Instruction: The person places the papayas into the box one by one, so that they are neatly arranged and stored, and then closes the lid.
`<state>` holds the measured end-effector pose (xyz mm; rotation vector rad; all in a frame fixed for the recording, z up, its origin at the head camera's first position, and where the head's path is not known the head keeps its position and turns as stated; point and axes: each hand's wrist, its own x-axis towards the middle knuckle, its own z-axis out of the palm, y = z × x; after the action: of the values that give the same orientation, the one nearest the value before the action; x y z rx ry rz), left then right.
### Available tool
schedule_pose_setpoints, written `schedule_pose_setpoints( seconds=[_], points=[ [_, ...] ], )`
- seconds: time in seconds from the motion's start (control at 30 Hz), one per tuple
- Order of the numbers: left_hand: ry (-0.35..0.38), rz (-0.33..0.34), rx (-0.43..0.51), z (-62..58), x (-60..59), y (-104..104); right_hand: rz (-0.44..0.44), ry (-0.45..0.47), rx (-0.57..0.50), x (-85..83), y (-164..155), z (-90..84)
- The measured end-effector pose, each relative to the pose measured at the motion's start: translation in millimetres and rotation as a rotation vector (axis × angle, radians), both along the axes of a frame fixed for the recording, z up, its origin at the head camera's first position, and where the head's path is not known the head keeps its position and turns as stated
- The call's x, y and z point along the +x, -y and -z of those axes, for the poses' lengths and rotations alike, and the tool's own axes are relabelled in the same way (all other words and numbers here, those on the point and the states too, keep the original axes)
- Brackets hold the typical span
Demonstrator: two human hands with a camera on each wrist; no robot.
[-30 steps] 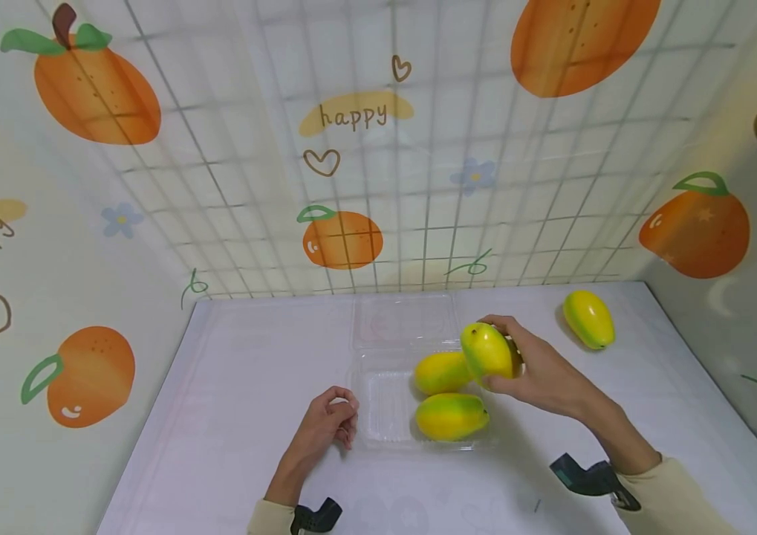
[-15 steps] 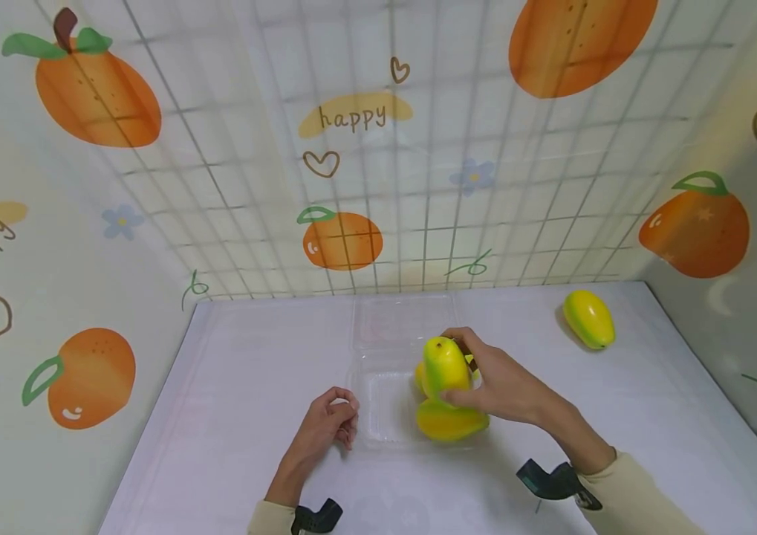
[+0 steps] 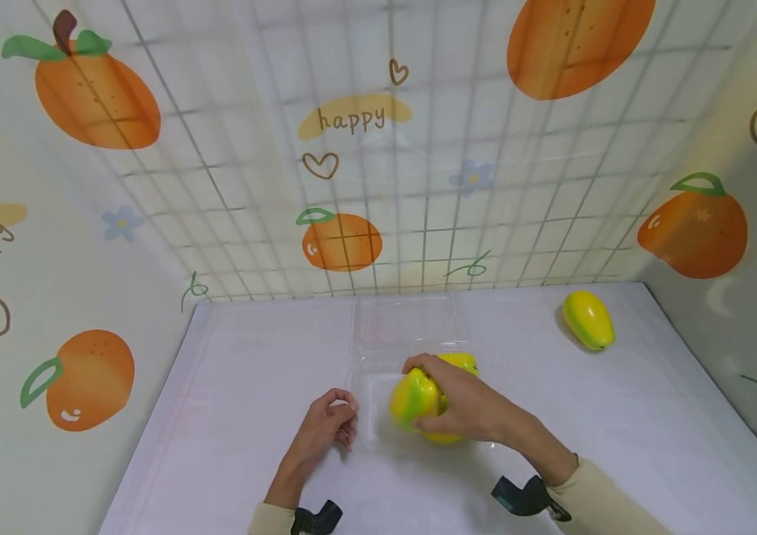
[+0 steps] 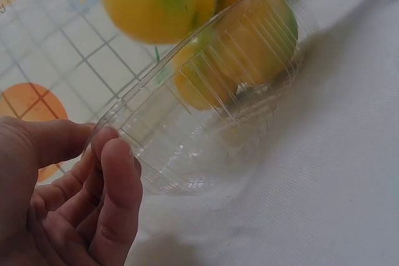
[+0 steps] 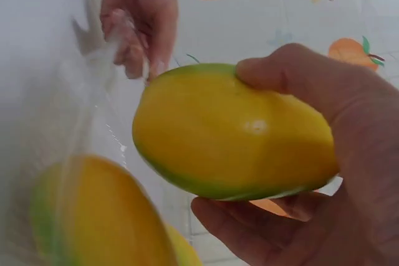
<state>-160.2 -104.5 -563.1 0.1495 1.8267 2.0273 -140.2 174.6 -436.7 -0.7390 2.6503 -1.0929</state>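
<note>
My right hand (image 3: 465,397) grips a yellow-green mango (image 3: 411,401) from its right side, thumb and fingers on opposite sides. In the right wrist view the mango (image 5: 227,135) shows whole. It hangs above the left half of a clear plastic clamshell box (image 3: 371,427). Inside the box are two more mangoes, the back one (image 3: 463,362) and the front one (image 3: 443,438), both partly hidden by my right hand. My left hand (image 3: 327,423) is at the box's left side; in the left wrist view its thumb and fingers pinch the clear rim (image 4: 118,109).
The box's open lid (image 3: 405,323) lies flat behind it. Another mango (image 3: 588,319) rests at the back right of the white table (image 3: 251,357). Walls with fruit prints (image 3: 391,186) stand at the back and both sides.
My right hand has carried the mango leftward and down, from over the box's right side to over its left half. The left hand stays at the rim.
</note>
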Motion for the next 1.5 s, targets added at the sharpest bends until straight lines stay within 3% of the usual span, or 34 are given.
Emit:
schedule_pose_setpoints(
  seconds=[0.23, 0.8, 1.5],
  points=[
    [0.013, -0.002, -0.011, 1.7, 0.3, 1, -0.009, -0.009, 0.055, 2.3, 15, 11.6],
    [0.015, -0.005, -0.014, 1.5, -0.6, 0, 0.025, -0.136, 0.272, -3.8, 35, 38.4],
    [-0.002, 0.004, -0.025, -0.5, 0.2, 1, -0.056, -0.078, 0.285, -5.1, 35, 37.8]
  ],
)
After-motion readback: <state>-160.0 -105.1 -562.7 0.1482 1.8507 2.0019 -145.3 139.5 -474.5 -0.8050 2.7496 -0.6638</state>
